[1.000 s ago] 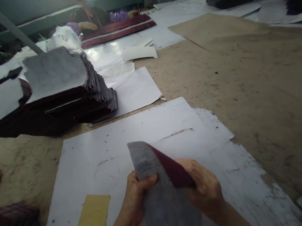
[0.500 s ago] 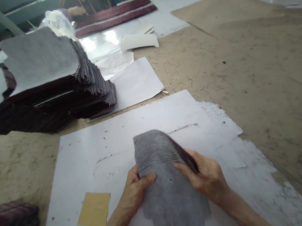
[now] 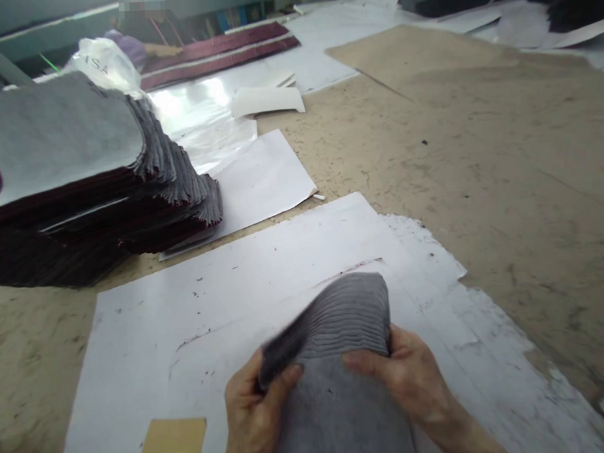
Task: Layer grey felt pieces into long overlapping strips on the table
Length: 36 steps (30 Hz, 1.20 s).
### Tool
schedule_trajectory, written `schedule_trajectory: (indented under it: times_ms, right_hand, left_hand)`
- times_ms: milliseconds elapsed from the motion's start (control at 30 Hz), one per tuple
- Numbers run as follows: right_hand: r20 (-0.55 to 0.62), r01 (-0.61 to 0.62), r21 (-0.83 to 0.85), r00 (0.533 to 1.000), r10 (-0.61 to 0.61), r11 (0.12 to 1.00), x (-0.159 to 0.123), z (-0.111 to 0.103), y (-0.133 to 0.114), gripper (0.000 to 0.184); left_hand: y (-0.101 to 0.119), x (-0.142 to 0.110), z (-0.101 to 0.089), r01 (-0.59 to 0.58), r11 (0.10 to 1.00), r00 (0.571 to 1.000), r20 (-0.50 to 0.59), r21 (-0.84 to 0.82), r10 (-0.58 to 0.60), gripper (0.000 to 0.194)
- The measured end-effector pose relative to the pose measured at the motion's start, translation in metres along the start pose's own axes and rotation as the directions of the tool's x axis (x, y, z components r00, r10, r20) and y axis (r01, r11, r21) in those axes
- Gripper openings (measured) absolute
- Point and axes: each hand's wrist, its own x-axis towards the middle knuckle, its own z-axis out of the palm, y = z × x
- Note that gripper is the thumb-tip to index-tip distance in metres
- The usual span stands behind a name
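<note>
Between my two hands is a stack of grey fabric pieces [image 3: 340, 412], its far end bent so that the many layered edges fan out. My left hand [image 3: 257, 405] grips the stack's left side, thumb on top and fingers underneath. On the right side, my right hand [image 3: 413, 382] clasps it the same way, its thumb lying across the top piece. The near end of the stack runs out of the bottom of the view. Beneath it lies a white paper sheet [image 3: 151, 333] with dark marks and bits of lint.
A tall pile of grey and dark maroon fabric pieces [image 3: 62, 137] stands at the left. A yellow card square [image 3: 174, 446] lies near my left hand. Farther back are white papers [image 3: 269, 168], brown paper [image 3: 424, 54], maroon striped cloth [image 3: 224, 53] and a person's arm [image 3: 161, 51].
The stack's far end has swung from bending leftward to bending rightward, with its edges now fanned toward the right. Both hands keep their hold. The camera view has shifted somewhat.
</note>
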Motion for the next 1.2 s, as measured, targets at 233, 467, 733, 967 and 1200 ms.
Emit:
schedule_trajectory:
  times_ms: [233,467,733,967,1200]
  right_hand:
    - [0.002,0.655,-0.433,0.688,-0.726,0.619,-0.005,0.001,0.019,0.038]
    - [-0.062,-0.081,-0.127,0.995,0.073,0.989,0.002,-0.002,0.000,0.025]
    - [0.003,0.701,-0.392,0.648,-0.761,0.595,-0.010,0.000,0.027,0.031]
    - [-0.018,0.089,-0.163,0.995,-0.094,0.983,-0.001,-0.009,0.016,0.054]
    - [0.052,0.439,-0.449,0.882,-0.468,0.778,-0.012,0.001,0.024,0.023]
  left_hand:
    - [-0.005,0.007,-0.002,0.323,0.926,0.935,0.214,-0.194,-0.282,0.024]
    - [-0.013,0.002,0.000,-0.176,0.972,0.981,-0.053,0.159,0.186,0.015]
    - [-0.011,0.012,-0.006,0.182,0.977,0.949,0.280,-0.113,-0.144,0.023]
    - [-0.028,0.001,-0.011,-0.446,0.853,0.893,0.202,0.271,0.403,0.019]
    - [-0.025,0.007,-0.010,-0.079,0.992,0.982,0.180,0.098,0.060,0.041]
